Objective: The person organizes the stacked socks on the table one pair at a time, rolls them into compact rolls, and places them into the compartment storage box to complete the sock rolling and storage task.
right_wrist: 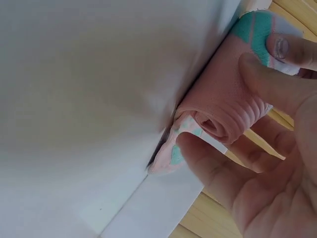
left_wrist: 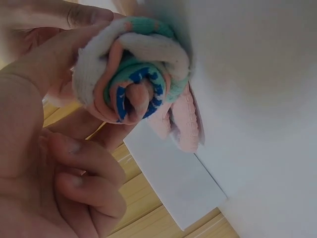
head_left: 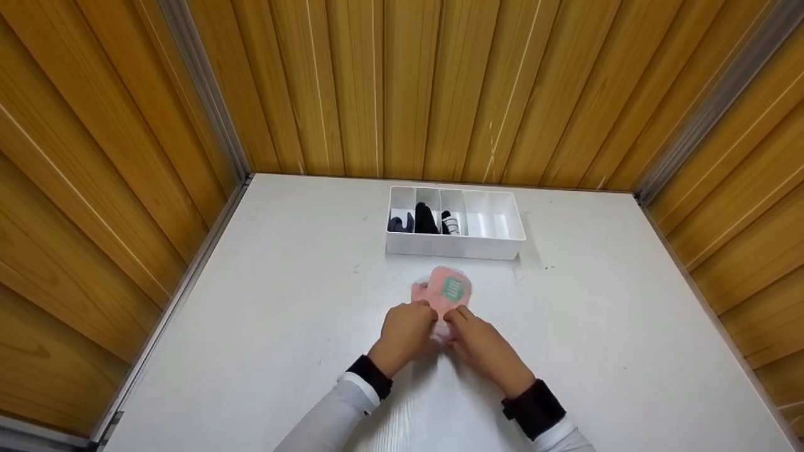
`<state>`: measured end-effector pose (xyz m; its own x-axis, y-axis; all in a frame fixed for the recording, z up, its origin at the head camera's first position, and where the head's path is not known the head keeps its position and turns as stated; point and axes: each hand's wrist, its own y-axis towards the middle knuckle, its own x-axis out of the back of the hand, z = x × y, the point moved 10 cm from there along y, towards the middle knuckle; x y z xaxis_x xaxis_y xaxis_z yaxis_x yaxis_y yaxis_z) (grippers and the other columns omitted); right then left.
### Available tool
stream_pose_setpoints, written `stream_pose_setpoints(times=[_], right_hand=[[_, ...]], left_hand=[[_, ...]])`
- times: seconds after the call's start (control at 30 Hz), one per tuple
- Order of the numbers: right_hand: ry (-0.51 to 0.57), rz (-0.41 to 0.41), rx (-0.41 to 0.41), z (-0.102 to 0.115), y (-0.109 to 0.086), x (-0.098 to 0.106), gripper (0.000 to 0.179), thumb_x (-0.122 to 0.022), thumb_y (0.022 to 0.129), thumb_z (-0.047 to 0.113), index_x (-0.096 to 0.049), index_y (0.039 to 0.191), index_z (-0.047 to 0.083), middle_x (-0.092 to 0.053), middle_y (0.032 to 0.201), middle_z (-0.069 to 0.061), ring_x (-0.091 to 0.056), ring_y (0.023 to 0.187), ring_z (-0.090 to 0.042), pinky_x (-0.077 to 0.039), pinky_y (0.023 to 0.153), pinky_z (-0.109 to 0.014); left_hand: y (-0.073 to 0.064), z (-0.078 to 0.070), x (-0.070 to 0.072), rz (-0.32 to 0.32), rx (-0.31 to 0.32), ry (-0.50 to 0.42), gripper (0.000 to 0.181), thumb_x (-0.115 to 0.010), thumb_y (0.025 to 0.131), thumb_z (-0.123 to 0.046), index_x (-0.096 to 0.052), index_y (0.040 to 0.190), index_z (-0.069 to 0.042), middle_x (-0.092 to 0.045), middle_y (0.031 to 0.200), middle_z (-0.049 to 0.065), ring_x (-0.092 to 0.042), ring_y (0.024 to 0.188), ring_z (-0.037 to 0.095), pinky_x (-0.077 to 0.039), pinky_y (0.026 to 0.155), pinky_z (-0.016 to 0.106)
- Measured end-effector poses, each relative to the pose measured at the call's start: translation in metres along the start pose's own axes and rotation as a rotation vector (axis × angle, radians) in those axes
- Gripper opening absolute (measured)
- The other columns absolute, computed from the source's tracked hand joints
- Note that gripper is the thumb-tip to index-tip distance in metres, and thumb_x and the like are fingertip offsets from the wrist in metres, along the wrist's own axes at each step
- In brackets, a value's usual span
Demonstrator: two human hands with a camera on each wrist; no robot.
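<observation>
A pair of pink socks (head_left: 447, 292) with a green patch lies on the white table, toes pointing away from me. Their near end is wound into a thick roll. In the left wrist view, the end of the roll (left_wrist: 131, 74) shows spiralled layers of white, pink, green and blue. My left hand (head_left: 407, 326) grips the roll's left side, its lower fingers curled in towards the palm. From the right, my right hand (head_left: 487, 351) holds the other end with fingers and thumb. The right wrist view shows the roll's pink and green side (right_wrist: 223, 94).
Beyond the socks stands a white divided box (head_left: 452, 246). A dark blue folded item (head_left: 402, 224), a black one (head_left: 425, 220) and a striped black-and-white one (head_left: 450, 223) sit in its left compartments. Wood-patterned walls (head_left: 402, 94) enclose the table's back and sides.
</observation>
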<state>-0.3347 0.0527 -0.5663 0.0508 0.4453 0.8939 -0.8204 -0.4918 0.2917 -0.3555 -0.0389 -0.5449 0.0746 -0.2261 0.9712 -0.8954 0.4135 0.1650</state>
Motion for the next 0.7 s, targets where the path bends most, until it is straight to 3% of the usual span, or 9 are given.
stream_pose_setpoints(times=[0.2, 0.37, 0.5, 0.7], right_hand=[[0.021, 0.033, -0.030, -0.002, -0.001, -0.004, 0.033, -0.073, 0.091, 0.013, -0.058, 0.119, 0.009, -0.062, 0.109, -0.002, -0.063, 0.086, -0.017, -0.056, 0.079, -0.036], [0.026, 0.056, -0.035, -0.007, -0.001, -0.002, 0.032, -0.072, 0.093, 0.016, -0.056, 0.120, 0.010, -0.063, 0.114, -0.004, -0.066, 0.090, -0.019, -0.056, 0.083, -0.039], [0.045, 0.058, -0.053, -0.011, 0.000, 0.000, 0.034, -0.073, 0.093, 0.016, -0.056, 0.121, 0.011, -0.065, 0.116, -0.004, -0.066, 0.094, -0.020, -0.057, 0.086, -0.041], [0.029, 0.037, -0.046, -0.007, 0.002, 0.000, 0.049, -0.082, 0.084, 0.020, -0.055, 0.124, 0.011, -0.064, 0.116, -0.004, -0.066, 0.093, -0.021, -0.057, 0.085, -0.041]], left_hand=[[-0.005, 0.004, 0.002, 0.025, 0.019, -0.025, 0.029, -0.082, 0.079, -0.040, -0.073, 0.087, -0.014, -0.060, 0.076, 0.000, -0.056, 0.057, 0.018, -0.044, 0.050, 0.032], [-0.009, 0.001, 0.006, -0.018, 0.016, -0.020, 0.037, -0.085, 0.076, -0.043, -0.072, 0.099, -0.016, -0.064, 0.086, 0.001, -0.063, 0.061, 0.022, -0.050, 0.053, 0.035], [-0.007, 0.000, 0.006, -0.038, 0.015, -0.015, 0.038, -0.086, 0.075, -0.046, -0.072, 0.095, -0.016, -0.065, 0.084, 0.002, -0.064, 0.063, 0.022, -0.050, 0.052, 0.035], [0.000, 0.012, 0.005, -0.014, 0.072, -0.085, 0.032, -0.087, 0.071, -0.046, -0.076, 0.083, -0.018, -0.066, 0.071, 0.000, -0.060, 0.061, 0.018, -0.045, 0.052, 0.033]])
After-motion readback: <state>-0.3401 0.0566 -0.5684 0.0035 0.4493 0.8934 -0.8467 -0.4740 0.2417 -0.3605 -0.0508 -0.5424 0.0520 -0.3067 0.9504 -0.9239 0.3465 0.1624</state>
